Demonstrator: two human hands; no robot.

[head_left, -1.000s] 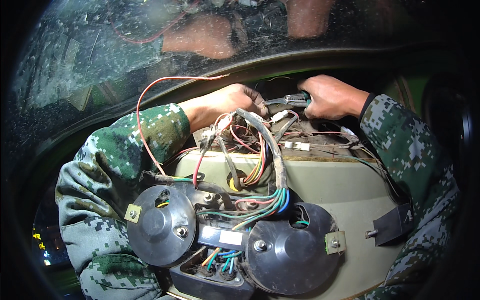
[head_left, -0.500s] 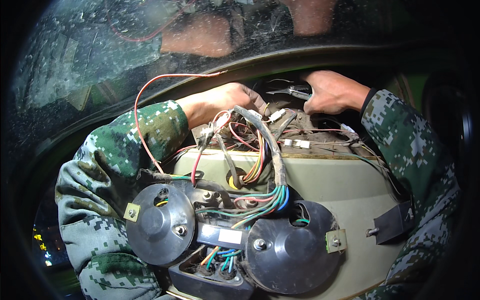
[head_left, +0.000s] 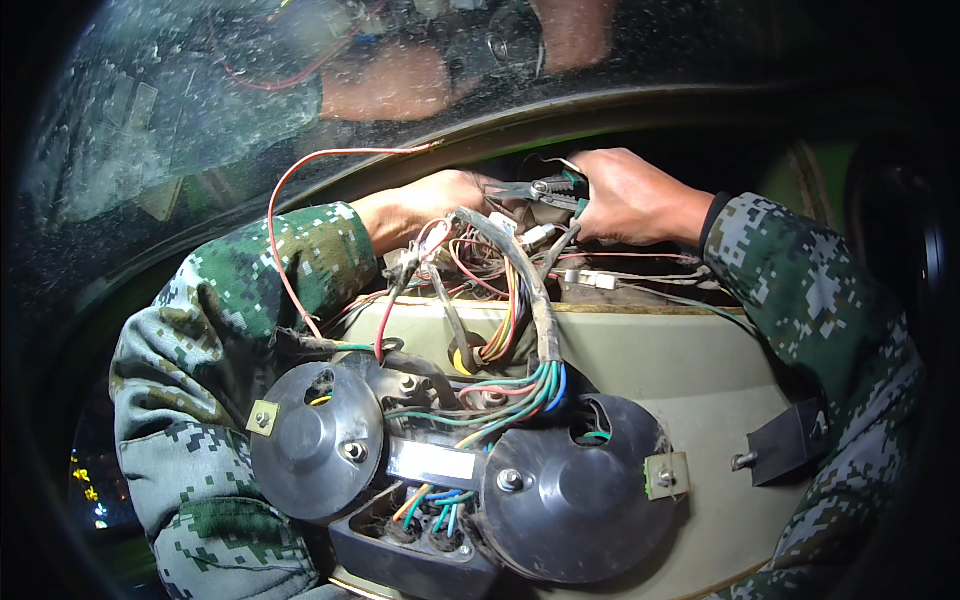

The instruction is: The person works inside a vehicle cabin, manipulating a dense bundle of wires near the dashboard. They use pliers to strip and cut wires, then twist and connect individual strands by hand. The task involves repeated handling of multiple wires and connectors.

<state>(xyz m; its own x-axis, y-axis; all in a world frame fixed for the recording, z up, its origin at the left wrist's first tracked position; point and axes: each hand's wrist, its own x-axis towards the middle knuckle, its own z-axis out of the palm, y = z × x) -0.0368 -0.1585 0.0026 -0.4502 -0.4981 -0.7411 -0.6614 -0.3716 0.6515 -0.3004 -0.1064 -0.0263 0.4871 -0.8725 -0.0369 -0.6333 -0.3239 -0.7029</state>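
Observation:
My right hand (head_left: 640, 200) is closed around the handles of a pair of pliers (head_left: 541, 189), whose jaws point left. The plier tips reach the fingers of my left hand (head_left: 430, 203), which are pinched together, seemingly on a thin wire; the fingertips are partly hidden. Just below both hands lies a tangle of coloured wires (head_left: 470, 262) with white plug connectors (head_left: 540, 235). A thick taped wire harness (head_left: 530, 300) runs from there down to the back of a gauge panel.
Two round black gauge housings (head_left: 315, 440) (head_left: 580, 490) sit in front, with a black box (head_left: 415, 550) between them. A loose red wire (head_left: 272, 220) arcs up at the left. Behind my hands a dirty windshield (head_left: 250, 130) slopes. A small black box (head_left: 790, 445) is on the right.
My right hand has moved left with the pliers, bringing their jaws to my left hand's fingertips. My left hand has shifted slightly left. The view has moved a little.

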